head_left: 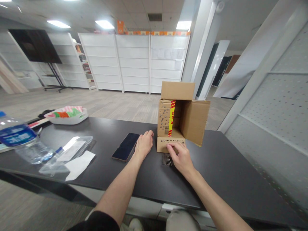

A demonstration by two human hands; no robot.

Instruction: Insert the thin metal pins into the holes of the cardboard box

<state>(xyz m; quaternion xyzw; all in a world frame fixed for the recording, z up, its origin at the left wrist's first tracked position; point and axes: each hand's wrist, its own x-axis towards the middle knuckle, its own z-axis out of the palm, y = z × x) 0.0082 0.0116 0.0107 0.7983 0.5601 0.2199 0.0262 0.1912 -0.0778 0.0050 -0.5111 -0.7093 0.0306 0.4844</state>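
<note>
A cardboard box (pixel 187 123) stands on the black table with its flaps spread. Its left flap (pixel 164 117) carries scattered metal heads, and its low front flap (pixel 162 148) has a row of small dark holes with a few metal heads. Against that front flap, my right hand (pixel 181 157) is closed in a pinch; whatever lies between thumb and fingers is too small to make out. Just below it, several thin metal pins, like nails or screws, (pixel 166 159) lie side by side. My left hand (pixel 144 143) rests loosely open on the table, between a phone (pixel 126 147) and the box.
Left on the table (pixel 103 128) are a water bottle (pixel 21 138) on its side, a clear plastic case (pixel 84 141), a white paper (pixel 80 165) and a white basket (pixel 66 119) with colourful contents. A dotted partition panel (pixel 276 106) borders the right side.
</note>
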